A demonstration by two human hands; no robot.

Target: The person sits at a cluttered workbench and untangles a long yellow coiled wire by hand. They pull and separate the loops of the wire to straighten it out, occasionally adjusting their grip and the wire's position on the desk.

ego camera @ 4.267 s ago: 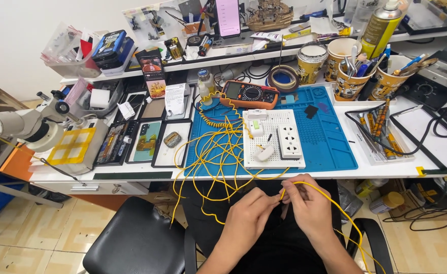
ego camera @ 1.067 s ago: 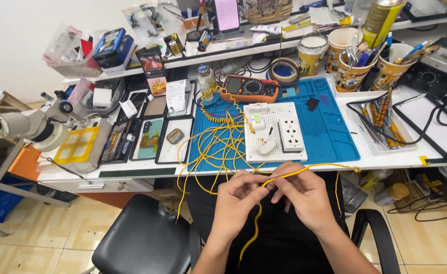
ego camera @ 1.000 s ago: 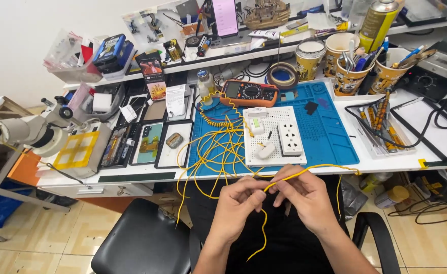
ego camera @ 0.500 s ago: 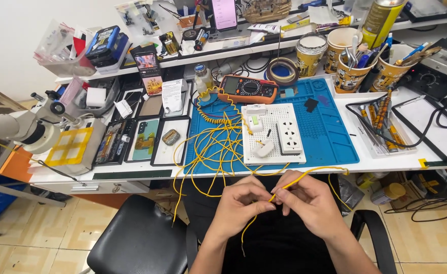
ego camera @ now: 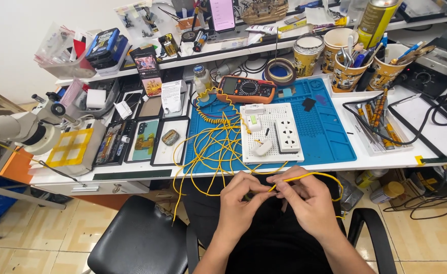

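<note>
Two hands meet over the person's lap, just near of the tabletop (ego camera: 386, 162) edge. The left hand (ego camera: 241, 203) and the right hand (ego camera: 304, 200) are both closed in a narrow pinch on a yellow wire (ego camera: 304, 176), fingertips almost touching each other. The held stretch of wire runs roughly left to right, rising slightly to the right, then loops round the right hand's far side and drops beside the wrist.

Farther off, a loose tangle of the same yellow wire (ego camera: 218, 147) spills over the tabletop edge and across a blue mat (ego camera: 330, 137). On the mat sits a white perforated board (ego camera: 269, 134) carrying a white socket block (ego camera: 287, 136). An orange multimeter (ego camera: 247, 89) lies at the mat's far edge. Paper cups of tools (ego camera: 348, 68) stand far right, a microscope (ego camera: 23, 129) far left. A black chair (ego camera: 142, 241) stands near left, partly under the tabletop.
</note>
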